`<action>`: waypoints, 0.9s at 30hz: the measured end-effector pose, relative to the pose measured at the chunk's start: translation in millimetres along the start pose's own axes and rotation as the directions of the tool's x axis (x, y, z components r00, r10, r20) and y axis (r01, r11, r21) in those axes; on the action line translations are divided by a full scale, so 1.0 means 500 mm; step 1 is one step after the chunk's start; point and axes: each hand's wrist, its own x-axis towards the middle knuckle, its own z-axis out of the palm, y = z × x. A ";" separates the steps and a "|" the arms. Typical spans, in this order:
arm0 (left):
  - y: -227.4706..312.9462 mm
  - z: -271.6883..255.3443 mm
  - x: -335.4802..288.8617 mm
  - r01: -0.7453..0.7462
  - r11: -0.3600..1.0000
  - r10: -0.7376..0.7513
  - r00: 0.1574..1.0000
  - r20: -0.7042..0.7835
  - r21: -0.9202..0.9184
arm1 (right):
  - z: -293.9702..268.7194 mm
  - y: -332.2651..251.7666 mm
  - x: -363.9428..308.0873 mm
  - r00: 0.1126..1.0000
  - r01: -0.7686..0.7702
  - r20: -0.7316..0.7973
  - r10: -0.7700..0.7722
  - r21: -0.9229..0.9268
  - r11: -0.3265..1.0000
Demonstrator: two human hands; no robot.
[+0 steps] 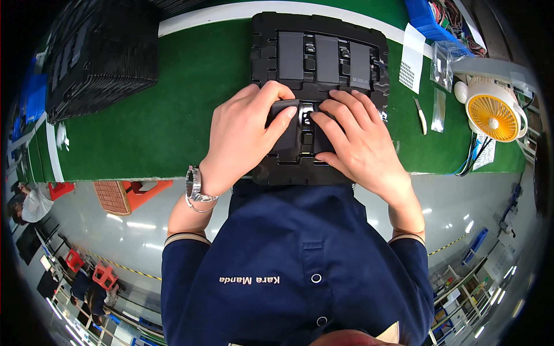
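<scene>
A black moulded plastic tray [262, 55] lies on the green work surface in front of me. Three flat, dark rectangular blocks [327, 60] sit side by side in its far row. My left hand [245, 130] pinches the upper end of a similar dark block [285, 138] between thumb and forefinger, at the near left slot. My right hand [363, 138] lies over the near right part of the tray, fingers apart and slightly bent. Beneath its fingertips a dark block [323, 141] shows in part; the rest is hidden. Between the hands runs a glossy black divider [307, 130].
A tall stack of black trays [104, 63] stands at the left. To the right are a label sheet [411, 60], a white-handled tool [421, 118], clear plastic bags [442, 66] and a yellow-and-white fan [492, 112]. A blue bin [420, 20] with wires stands far right.
</scene>
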 end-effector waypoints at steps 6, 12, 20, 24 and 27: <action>-0.007 0.032 0.006 -0.187 0.950 0.234 0.957 -0.173 0.251 | 0.000 0.033 -0.007 0.958 0.146 -0.248 -0.141 0.001 0.989; 0.018 0.024 -0.016 -0.048 0.989 0.040 0.997 -0.059 -0.142 | -0.013 0.041 0.015 0.798 0.049 -0.594 -0.100 -0.102 0.994; 0.034 0.018 0.002 0.270 0.241 -0.156 0.959 0.237 -0.932 | 0.011 -0.039 0.023 0.741 0.292 -0.638 -0.211 0.023 0.956; 0.034 0.014 0.009 0.176 0.385 -0.185 0.976 0.111 -0.906 | 0.004 -0.016 0.020 0.844 0.089 -0.487 0.224 0.539 0.837; 0.036 0.014 0.009 0.152 0.463 -0.177 0.981 0.077 -0.873 | 0.013 -0.024 0.026 0.890 -0.063 -0.119 0.440 0.924 0.377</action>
